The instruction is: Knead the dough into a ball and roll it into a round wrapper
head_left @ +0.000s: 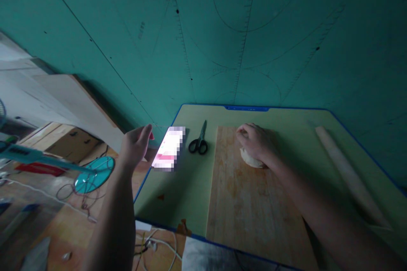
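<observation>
A pale lump of dough point(252, 160) lies on the wooden cutting board point(241, 203). My right hand point(256, 140) rests over it with fingers curled down onto its top, hiding much of the dough. Raised off the table's left edge, my left hand point(136, 146) is closed, thumb upward; a bit of pink shows beside its fingertips, too small to name. Black-handled scissors point(198, 145) lie just left of the board, blades pointing away. Beside them is a phone point(170, 148) with a bright, blurred-out screen, the thing nearest my left hand.
A wooden rolling pin point(349, 173) lies along the right side of the blue-edged table point(193, 199). Behind rises a green wall point(210, 51). On the floor at left are a turquoise stand base point(95, 173), a cardboard box point(71, 146) and loose cables.
</observation>
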### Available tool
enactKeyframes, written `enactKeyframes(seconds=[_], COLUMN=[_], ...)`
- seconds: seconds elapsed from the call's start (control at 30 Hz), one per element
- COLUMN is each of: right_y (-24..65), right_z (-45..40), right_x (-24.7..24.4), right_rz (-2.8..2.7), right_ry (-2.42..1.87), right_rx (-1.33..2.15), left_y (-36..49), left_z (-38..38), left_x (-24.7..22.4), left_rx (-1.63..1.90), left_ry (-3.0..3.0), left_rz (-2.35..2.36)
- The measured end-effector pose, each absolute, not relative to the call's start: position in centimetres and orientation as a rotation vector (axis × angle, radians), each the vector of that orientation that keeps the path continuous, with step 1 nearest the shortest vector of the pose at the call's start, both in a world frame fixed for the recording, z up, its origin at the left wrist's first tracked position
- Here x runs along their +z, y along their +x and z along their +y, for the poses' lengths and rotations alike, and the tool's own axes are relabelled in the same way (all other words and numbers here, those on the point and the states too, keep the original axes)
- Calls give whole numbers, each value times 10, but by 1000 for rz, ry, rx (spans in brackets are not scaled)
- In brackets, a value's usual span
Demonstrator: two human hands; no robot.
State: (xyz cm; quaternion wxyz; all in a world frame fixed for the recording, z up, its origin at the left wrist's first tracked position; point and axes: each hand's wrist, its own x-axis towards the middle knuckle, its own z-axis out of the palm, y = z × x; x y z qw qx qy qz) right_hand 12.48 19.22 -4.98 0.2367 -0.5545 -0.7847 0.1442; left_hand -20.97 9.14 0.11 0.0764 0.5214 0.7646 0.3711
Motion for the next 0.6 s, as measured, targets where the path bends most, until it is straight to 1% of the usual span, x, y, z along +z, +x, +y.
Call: enactKeyframes(seconds=[0.17, 0.37, 0.5, 0.6], right_y=[125, 125, 125, 125], right_z=[193, 194, 194, 193], right_x=[-48, -52, -53, -51], right_rz=[-2174, -2156, -2164, -2169], right_ry=[-1533, -1503, -1498, -1510], right_rx=[405, 398, 388, 384], left_y=[-203, -195, -195, -195], left_z=[85, 77, 71, 67], left_x=[9, 26, 31, 32], left_rx=[1237, 1430, 1529, 1491], left_ry=[1353, 1209, 1256, 1373], left_rz=[2103, 2033, 2039, 2151])
